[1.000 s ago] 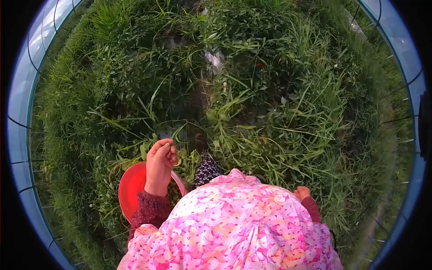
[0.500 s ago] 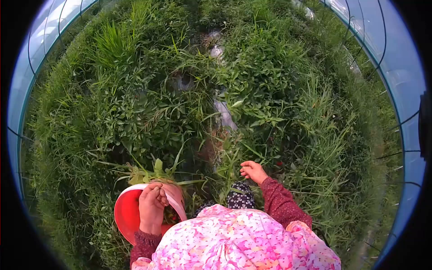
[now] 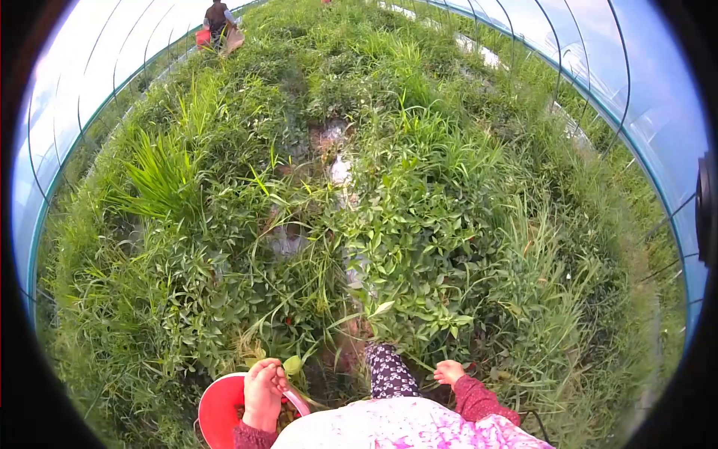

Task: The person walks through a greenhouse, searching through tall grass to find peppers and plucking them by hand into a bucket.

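My left hand (image 3: 263, 393) is closed above a red bucket (image 3: 218, 408), gripping it near the top by what looks like its handle, which my fingers mostly hide. The bucket has a pale rim, and small things, some reddish, lie inside, too partly covered to name. My right hand (image 3: 449, 372) hangs at the right, its fingers loosely curled with nothing visible in them. It is nearest to the leafy green plants (image 3: 419, 254). A leg in dark patterned trousers (image 3: 390, 372) reaches forward between my hands.
Dense grass and weeds (image 3: 161, 176) surround the plants. Down the middle runs a narrow strip with whitish sheeting (image 3: 341, 170). Arched hoops and clear film of a tunnel greenhouse (image 3: 643, 97) curve along both sides. Far off at the upper left, a person (image 3: 218, 19) stands beside a red bucket (image 3: 203, 37).
The view has tilted up, bringing the distant person into sight. The leg has stepped forward. The bucket and both hands now sit lower in view, with the left hand still at the bucket.
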The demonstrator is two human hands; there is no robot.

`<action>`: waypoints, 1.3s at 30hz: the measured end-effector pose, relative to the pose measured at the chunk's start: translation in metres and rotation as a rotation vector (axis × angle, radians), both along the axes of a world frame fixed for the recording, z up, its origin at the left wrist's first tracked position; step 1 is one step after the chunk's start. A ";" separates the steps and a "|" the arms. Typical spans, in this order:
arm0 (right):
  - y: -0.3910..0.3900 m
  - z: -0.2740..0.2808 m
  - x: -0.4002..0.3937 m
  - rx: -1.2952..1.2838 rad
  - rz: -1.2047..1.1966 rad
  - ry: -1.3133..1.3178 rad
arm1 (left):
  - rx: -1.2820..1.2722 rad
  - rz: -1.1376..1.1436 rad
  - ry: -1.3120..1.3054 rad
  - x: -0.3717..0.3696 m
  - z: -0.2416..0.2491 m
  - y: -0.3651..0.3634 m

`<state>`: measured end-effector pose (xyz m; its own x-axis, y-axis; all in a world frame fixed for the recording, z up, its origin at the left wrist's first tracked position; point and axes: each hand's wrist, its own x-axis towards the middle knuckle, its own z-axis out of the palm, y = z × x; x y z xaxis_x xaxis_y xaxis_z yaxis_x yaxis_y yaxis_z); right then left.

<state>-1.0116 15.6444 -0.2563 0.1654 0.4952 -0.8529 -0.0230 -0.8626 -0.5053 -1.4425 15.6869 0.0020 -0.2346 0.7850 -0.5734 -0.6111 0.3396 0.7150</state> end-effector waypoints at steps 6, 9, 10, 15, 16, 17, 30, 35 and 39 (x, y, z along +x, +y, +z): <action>0.114 0.008 0.016 -0.047 0.008 0.031 | -0.090 0.097 0.057 0.022 0.022 0.112; 0.184 0.020 0.025 -0.061 0.120 -0.030 | -0.053 0.075 0.132 0.026 0.049 0.153; 0.213 0.024 0.025 -0.061 0.143 -0.079 | -0.037 0.092 0.132 0.026 0.058 0.165; 0.327 0.066 0.006 0.090 0.135 -0.069 | 0.025 0.167 0.036 0.025 0.085 0.218; 0.342 0.061 0.006 0.102 0.145 -0.021 | 0.032 0.146 0.052 0.024 0.087 0.231; 0.355 0.067 -0.002 0.125 0.136 -0.009 | 0.043 0.122 0.068 0.022 0.088 0.245; 0.423 0.048 -0.027 -0.105 -0.072 -0.077 | 0.063 -0.030 -0.021 -0.063 0.034 0.480; 0.507 0.051 -0.072 -0.203 0.182 -0.124 | 0.101 0.052 0.021 -0.117 0.056 0.542; 0.555 0.058 -0.109 -0.140 0.240 -0.034 | 0.129 0.060 -0.006 -0.135 0.055 0.580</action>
